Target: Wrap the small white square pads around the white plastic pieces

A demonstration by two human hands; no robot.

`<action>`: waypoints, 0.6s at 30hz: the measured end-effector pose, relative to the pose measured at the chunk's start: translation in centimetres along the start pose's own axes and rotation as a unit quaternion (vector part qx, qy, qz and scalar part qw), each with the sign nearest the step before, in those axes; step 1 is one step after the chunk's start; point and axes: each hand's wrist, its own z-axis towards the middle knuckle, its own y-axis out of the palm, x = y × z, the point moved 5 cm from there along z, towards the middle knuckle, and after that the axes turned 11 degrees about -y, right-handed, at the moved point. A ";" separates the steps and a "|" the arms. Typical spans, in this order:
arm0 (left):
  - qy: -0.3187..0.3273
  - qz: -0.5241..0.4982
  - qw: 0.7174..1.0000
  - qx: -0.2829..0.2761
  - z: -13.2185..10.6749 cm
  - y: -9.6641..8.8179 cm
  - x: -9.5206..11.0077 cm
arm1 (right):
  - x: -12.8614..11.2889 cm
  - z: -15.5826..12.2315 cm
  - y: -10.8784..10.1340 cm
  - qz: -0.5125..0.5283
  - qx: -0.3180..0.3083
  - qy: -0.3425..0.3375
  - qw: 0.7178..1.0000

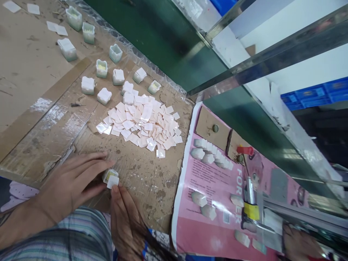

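Note:
My left hand (72, 183) rests on the cardboard-covered bench, its fingers closed around a small clear square pot (108, 174). My right hand (125, 217) comes up from below and pinches a small white square lid (112, 181) against the pot. A heap of the same white square lids (141, 121) lies on the bench beyond my hands. Several small square pots (102, 68) stand or lie further back to the left.
A pink printed sheet (206, 195) with a metal fixture (251, 203) and a red lever (244, 149) lies to the right. A green conveyor belt (168, 40) with a steel rail (272, 54) runs along the back. Another person's hand (299, 244) shows at lower right.

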 end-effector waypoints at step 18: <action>-0.011 -0.073 0.997 0.020 0.2 -0.2 0.3 | 0.6 2.1 -0.2 0.002 -0.027 -0.034 0.999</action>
